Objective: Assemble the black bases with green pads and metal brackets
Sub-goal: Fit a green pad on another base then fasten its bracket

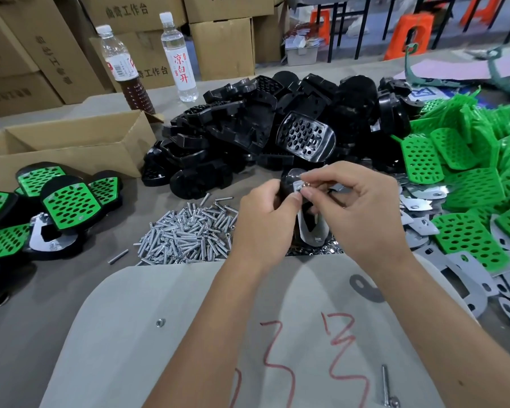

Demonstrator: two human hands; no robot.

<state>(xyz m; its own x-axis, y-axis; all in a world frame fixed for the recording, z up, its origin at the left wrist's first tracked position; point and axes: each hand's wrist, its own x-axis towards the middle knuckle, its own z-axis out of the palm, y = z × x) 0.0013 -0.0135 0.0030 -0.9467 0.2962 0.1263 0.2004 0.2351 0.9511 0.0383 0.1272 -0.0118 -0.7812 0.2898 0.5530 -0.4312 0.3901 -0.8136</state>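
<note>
Bracket point(312, 228) below pinching fingers point(308, 193)

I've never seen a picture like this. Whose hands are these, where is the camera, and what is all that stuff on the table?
There is no machine here: a person wears a camera on the head, so the single picture looks down over both arms. The left hand holds a black base with a metal bracket on it. The right hand pinches a small fastener at the top of that bracket. On the table lie a pile of black bases, green pads to the right, loose metal brackets near them, a heap of screws in the middle, and finished pieces on the left beside a cardboard box. Two bottles stand behind.
</note>
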